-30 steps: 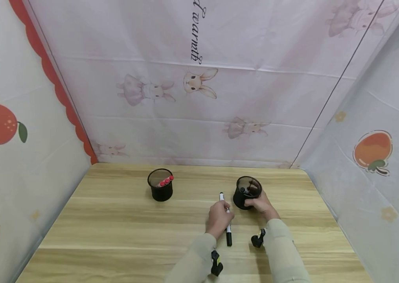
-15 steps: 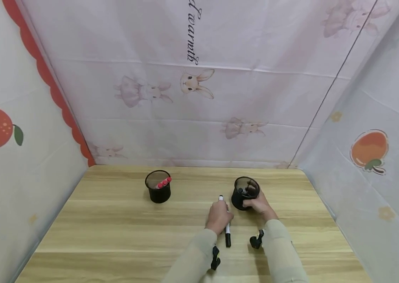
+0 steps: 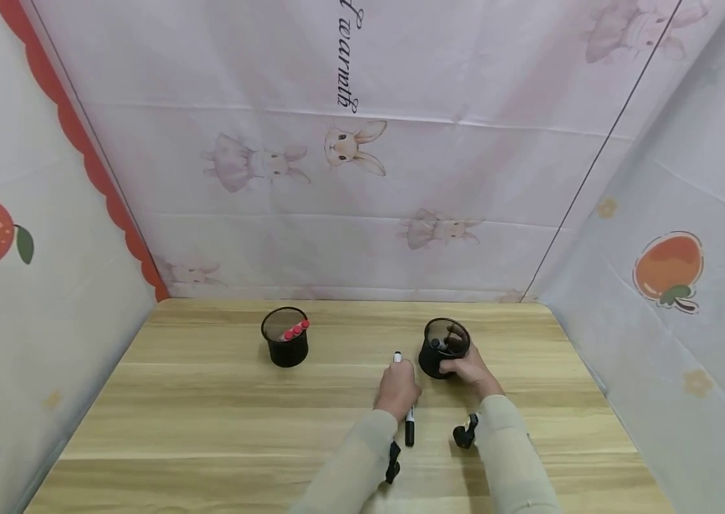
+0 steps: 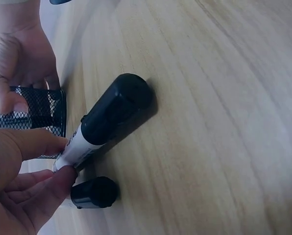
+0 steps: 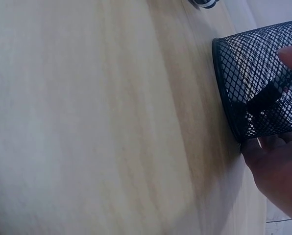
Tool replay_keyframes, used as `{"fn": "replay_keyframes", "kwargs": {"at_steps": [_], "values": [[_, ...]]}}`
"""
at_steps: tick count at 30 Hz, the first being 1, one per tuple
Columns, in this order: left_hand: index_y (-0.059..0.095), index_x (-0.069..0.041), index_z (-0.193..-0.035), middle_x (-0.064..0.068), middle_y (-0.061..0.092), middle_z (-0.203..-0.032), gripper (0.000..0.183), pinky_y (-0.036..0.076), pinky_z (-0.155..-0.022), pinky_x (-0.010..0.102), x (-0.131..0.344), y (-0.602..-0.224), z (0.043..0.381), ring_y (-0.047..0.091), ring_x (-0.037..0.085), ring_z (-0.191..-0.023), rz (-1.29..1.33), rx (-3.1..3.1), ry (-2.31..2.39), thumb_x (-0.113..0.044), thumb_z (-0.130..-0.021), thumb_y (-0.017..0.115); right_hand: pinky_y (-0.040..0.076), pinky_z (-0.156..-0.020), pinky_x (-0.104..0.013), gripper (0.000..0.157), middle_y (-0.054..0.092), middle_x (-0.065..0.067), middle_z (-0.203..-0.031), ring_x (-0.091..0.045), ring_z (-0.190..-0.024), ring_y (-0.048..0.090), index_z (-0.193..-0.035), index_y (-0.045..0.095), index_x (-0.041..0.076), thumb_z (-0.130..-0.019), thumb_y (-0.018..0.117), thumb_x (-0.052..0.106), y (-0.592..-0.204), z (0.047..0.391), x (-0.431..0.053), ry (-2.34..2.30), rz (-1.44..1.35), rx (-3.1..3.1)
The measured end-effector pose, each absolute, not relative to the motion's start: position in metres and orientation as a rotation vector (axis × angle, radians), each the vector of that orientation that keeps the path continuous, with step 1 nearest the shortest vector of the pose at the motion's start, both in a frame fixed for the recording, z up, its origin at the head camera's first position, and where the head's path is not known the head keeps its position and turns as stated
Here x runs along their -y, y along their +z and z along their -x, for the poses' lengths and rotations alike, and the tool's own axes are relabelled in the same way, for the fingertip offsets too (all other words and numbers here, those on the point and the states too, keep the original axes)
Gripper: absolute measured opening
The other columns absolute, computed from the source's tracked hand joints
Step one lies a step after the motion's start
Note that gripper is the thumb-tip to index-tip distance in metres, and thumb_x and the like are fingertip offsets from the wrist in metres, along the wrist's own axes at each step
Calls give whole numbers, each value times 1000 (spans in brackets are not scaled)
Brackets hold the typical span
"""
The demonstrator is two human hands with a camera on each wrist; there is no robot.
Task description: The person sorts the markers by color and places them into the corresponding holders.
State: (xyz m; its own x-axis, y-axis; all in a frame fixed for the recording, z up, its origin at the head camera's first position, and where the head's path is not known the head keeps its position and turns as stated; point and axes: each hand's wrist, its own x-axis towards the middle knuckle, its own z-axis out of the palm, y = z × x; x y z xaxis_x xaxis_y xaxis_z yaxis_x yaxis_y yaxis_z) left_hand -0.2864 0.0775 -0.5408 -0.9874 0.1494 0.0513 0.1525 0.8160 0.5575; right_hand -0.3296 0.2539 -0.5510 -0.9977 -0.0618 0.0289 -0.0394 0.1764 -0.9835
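Note:
My left hand (image 3: 398, 387) pinches a whiteboard marker (image 4: 117, 105) with a white body and black cap between thumb and fingers, low over the table. Just under those fingers, the black end of a second marker (image 4: 96, 192) shows in the left wrist view; the rest of it is hidden. To the right, my right hand (image 3: 474, 371) grips a black mesh pen cup (image 3: 431, 363) by its side, thumb on the near wall. The cup stands upright, and a black-capped marker (image 5: 265, 98) inside shows through the mesh.
Another black mesh cup (image 3: 288, 354) stands at the back left, with several red-capped markers (image 3: 296, 330) leaning in it. The wooden table (image 3: 208, 428) ends at a printed cloth backdrop (image 3: 336, 250), and side cloths close it in left and right.
My left hand has turned slightly and now covers more of the marker's middle. The right hand keeps its grip on the cup. The head view has shifted a little.

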Motion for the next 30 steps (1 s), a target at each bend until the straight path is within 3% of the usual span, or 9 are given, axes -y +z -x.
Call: {"fn": "replay_keyframes", "kwargs": {"at_steps": [7,16,26,30], "values": [[50,-10,-62,-3,46,-56,26,36,-41,23,-77,-540,286,45,12,-50,215,2971,-1022,-2,-70,74,34,-93,-34,90,45,-30,-126,-37,-116,42,-138,31,0,-57,66,-18,-552,330,-253,-2009,89,-2381],[51,-10,-59,1,51,-57,27,40,-43,27,-79,-539,288,48,14,-52,231,3007,-869,-8,-70,76,35,-90,-30,90,43,-33,-127,-38,-115,41,-139,29,-3,-58,66,-19,-544,327,-253,-2002,103,-2361],[48,-11,-58,-3,45,-54,29,36,-43,27,-77,-537,286,43,14,-51,232,2986,-926,-6,-71,74,30,-97,-49,87,36,-39,-130,-47,-120,35,-138,26,-7,-61,65,-20,-526,317,-248,-2024,132,-2304],[48,-11,-60,-2,44,-54,28,36,-41,26,-77,-529,284,42,13,-48,240,2936,-1014,-8,-70,74,31,-97,-47,89,37,-37,-130,-46,-118,38,-139,27,-5,-61,66,-21,-536,323,-254,-2025,139,-2327]]}}
